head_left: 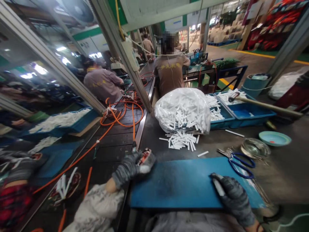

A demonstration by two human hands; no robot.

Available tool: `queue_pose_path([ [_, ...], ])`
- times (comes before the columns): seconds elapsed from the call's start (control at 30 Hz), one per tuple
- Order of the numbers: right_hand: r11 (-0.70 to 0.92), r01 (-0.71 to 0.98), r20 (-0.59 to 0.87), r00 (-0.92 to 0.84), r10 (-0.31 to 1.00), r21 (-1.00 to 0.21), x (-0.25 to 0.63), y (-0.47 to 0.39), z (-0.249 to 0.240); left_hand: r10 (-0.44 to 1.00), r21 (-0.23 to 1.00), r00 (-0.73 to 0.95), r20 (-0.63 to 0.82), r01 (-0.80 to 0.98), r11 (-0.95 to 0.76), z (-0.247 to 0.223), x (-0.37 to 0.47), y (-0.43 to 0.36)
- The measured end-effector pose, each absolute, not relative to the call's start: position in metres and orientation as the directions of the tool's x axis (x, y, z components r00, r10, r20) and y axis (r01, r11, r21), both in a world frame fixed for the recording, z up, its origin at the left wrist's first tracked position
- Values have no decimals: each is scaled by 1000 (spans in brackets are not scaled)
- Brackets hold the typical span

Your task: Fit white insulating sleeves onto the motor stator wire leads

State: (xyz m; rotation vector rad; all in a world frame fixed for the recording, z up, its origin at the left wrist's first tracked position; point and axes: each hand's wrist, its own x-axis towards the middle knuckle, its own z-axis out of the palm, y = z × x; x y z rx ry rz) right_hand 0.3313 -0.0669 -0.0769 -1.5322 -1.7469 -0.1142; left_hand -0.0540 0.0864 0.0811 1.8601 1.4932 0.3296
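Observation:
My left hand (129,167), in a striped grey glove with a white-covered thumb, is closed around a small round part with copper-coloured windings (145,156), probably a motor stator. It is at the left edge of a blue mat (178,183); the fingers hide much of the part. My right hand (231,195), gloved likewise, rests over the mat's right side, fingers stretched forward, with no held thing visible. Beyond it lie blue-handled scissors (241,165). Past the mat, short white tubes (182,140) spill from a clear plastic bag (182,109).
Blue bins (251,111) with white tubes and a long-handled hammer (265,104) stand behind. A metal bowl (256,148) and turquoise dish (275,138) are at right. Orange cords (120,112) cross the dark conveyor (116,146). A co-worker's gloved hand (21,166) is at left.

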Motion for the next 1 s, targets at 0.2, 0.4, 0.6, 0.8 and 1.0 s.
queue_pose_path([
  [0.2, 399, 768, 645, 24, 764, -501, 291, -55, -47, 917, 296, 388, -92, 890, -347, 7, 34, 14],
  [0.4, 643, 678, 643, -321, 695, -357, 242, -20, -30, 690, 387, 570, 447, 572, -723, 41, 44, 44],
  [0.6, 548, 789, 472, -385, 793, -277, 228, 2, -15, 757, 122, 651, -57, 757, -642, 53, 12, 147],
  [0.8, 360, 796, 332, -213, 919, -487, 244, 17, -17, 847, 58, 513, -138, 858, -510, 51, 5, 128],
  [1.0, 410, 594, 404, -152, 902, -692, 273, 16, -24, 890, 117, 454, -45, 887, -447, 68, -12, 88],
])
